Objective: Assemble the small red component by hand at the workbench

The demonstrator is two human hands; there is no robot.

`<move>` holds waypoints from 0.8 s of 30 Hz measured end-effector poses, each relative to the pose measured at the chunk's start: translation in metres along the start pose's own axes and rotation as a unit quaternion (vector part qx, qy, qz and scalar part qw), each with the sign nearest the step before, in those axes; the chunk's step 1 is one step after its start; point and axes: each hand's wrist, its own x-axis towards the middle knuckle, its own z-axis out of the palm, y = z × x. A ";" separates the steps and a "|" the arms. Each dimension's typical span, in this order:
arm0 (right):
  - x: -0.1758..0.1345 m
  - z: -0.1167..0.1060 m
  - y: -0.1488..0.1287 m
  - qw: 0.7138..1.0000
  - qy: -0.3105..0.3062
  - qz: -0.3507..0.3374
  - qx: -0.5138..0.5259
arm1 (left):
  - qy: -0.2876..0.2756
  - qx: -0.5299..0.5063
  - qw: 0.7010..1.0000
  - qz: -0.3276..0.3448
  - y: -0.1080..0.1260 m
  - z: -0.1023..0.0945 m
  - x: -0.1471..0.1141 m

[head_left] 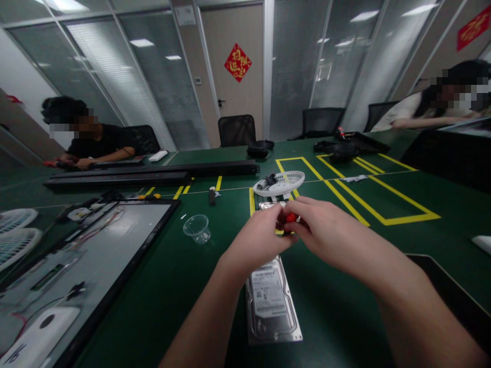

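Observation:
Both of my hands meet over the middle of the table, with a small red object (pixel 291 217) between the fingertips. Its kind is mostly hidden by the fingers. My right hand (pixel 326 225) is closed on it. My left hand (pixel 261 232) is curled closed against the same spot, and what its fingers grip is hidden. Below them a silver hard drive (pixel 272 306) lies flat, label up, its far end under the hands. A second silver piece (pixel 271 205) shows partly just behind my left hand.
A clear plastic cup (pixel 197 228) stands left of my hands. Behind them sits a white basket (pixel 295 180) with dark parts. An opened display panel (pixel 126 245) lies left; long black bars (pixel 215 168) lie beyond. Two people sit at the far left and far right.

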 end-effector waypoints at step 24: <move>-0.002 -0.003 -0.002 1.000 0.002 -0.018 0.009 | 0.006 0.003 1.000 -0.008 0.000 0.000 0.000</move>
